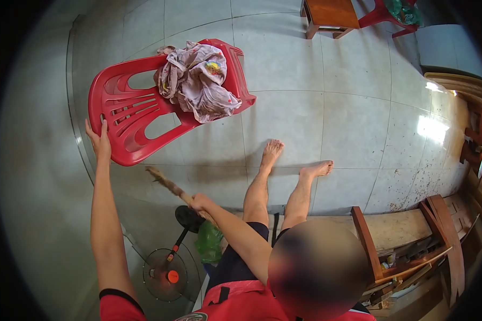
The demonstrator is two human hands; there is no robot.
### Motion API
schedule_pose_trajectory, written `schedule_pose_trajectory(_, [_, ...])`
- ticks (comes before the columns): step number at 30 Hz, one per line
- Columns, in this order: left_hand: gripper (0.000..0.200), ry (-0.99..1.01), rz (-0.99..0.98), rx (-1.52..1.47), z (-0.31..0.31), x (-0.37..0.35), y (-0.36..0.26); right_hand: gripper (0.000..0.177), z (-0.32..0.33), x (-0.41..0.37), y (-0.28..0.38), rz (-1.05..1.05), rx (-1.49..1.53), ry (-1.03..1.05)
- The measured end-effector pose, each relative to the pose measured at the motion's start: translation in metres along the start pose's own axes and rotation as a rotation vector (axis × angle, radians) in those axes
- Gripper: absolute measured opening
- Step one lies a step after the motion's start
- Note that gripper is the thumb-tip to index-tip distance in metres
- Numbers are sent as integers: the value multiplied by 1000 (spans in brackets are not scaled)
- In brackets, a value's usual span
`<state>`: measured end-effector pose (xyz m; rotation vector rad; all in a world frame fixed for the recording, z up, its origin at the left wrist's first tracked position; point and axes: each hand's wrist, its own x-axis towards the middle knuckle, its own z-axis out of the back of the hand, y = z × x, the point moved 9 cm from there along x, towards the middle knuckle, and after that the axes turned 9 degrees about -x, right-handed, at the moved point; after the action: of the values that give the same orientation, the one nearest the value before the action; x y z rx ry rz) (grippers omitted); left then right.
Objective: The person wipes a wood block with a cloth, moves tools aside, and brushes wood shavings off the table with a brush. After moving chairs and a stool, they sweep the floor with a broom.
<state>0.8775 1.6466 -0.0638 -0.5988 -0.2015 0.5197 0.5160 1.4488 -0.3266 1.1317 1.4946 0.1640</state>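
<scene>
A red plastic chair stands at the upper left, its slatted backrest towards me. My left hand grips the top edge of that backrest, fingers curled over the rim. A crumpled, pale pink patterned cloth lies on the chair's seat and hangs over its side. My right hand is closed around a brown, stick-like thing with a frayed tip. Its tip points up and left towards the chair, apart from it. I cannot make out exactly what kind of tool it is.
A standing fan and a green plastic bag are near my right arm. Wooden planks and frame pieces lie at the lower right. A wooden stool and another red chair stand at the top, on the tiled floor.
</scene>
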Motion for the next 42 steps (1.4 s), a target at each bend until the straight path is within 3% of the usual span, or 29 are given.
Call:
schedule_pose_trajectory(2, [83, 11, 12, -12, 1, -4, -9, 39, 25, 27, -20, -43, -42, -79])
schedule_pose_trajectory(5, [83, 9, -39, 11, -3, -5, -12, 36, 132, -38, -93, -192, 140, -245])
schedule_pose_trajectory(8, [83, 17, -126, -15, 1, -5, -6, 33, 218, -183, -148, -282, 605, -236])
schedule_pose_trajectory(9, [82, 25, -141, -28, 0, -5, -3, 33, 240, -238, -159, -355, 510, -291])
schedule_pose_trajectory(10, [82, 37, -158, -41, 0, -5, -4, 34, 266, -282, -172, -259, 477, -438])
schedule_pose_trajectory(11, [82, 35, -145, -38, 0, -5, -7, 37, 279, -342, -182, -451, 578, -501])
schedule_pose_trajectory(12, [81, 40, -131, -38, -1, -8, -11, 42, 291, -401, -160, -560, 588, -478])
schedule_pose_trajectory(16, [79, 29, -177, 5, -1, -9, -20, 51, 317, -520, -173, -591, 635, -837])
schedule_pose_trajectory(19, [78, 33, -188, 18, -3, -10, -21, 54, 335, -561, -167, -571, 479, -1073])
schedule_pose_trajectory(22, [80, 25, -162, 77, -1, -8, -22, 54, 338, -585, -108, -465, 599, -1111])
schedule_pose_trajectory(25, [83, 28, -106, 168, -7, -11, -28, 54, 342, -588, -59, -464, 692, -986])
schedule_pose_trajectory(28, [89, 18, -79, 384, -9, -15, -33, 55, 369, -540, -44, -337, 600, -767])
schedule_pose_trajectory(30, [92, 1, -61, 518, -10, -12, -27, 57, 409, -475, -17, -133, 537, -665])
schedule_pose_trajectory(31, [93, -6, -3, 542, -7, -10, -25, 59, 438, -441, 5, -116, 319, -649])
schedule_pose_trajectory(34, [96, -5, 93, 598, -14, -8, -24, 56, 527, -324, 56, 180, 254, -569])
schedule_pose_trajectory(35, [97, 9, 80, 620, -10, -10, -21, 54, 551, -280, 64, 200, 373, -517])
schedule_pose_trajectory(37, [97, 67, 86, 619, -10, -12, -19, 21, 578, -200, 74, 192, 774, -232])
schedule_pose_trajectory(40, [89, 164, 143, 909, -19, -30, -42, 20, 609, -160, 51, 39, 880, -298])
schedule_pose_trajectory(42, [81, 160, -9, 788, -30, -39, -86, 23, 606, -174, 11, -33, 838, -352])
